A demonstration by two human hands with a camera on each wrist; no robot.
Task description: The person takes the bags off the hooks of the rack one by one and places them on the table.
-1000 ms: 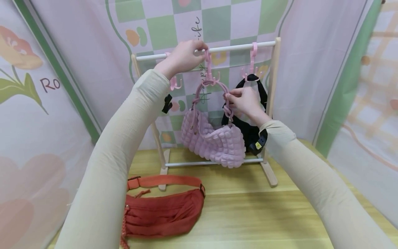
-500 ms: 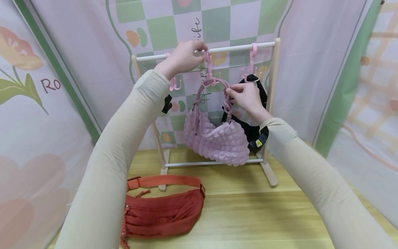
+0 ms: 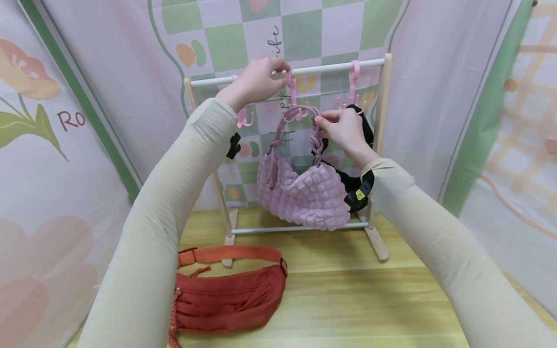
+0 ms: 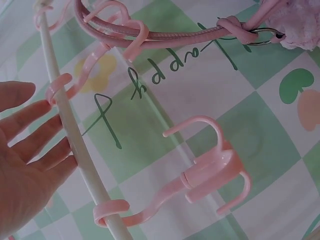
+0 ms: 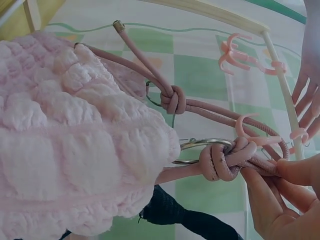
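On the wooden table [image 3: 370, 304] I see the rack [image 3: 385, 92] standing upright; the puffy pink bag [image 3: 304, 200] hangs at its middle, partly covering the black bag [image 3: 354, 183]. The red waist bag [image 3: 230, 302] lies in front, toward the left. I make out the left hand [image 3: 258, 79] at the top rail [image 3: 330, 67], fingers [image 4: 41, 134] straight and loose beside the pink hook [image 3: 293, 89]; the right hand [image 3: 345, 130] pinches the bag's handle [image 4: 175, 43], its top crossing that hook; I can't tell if it rests there

Black bag [image 3: 349, 181] partly behind pink bag [image 3: 304, 197]
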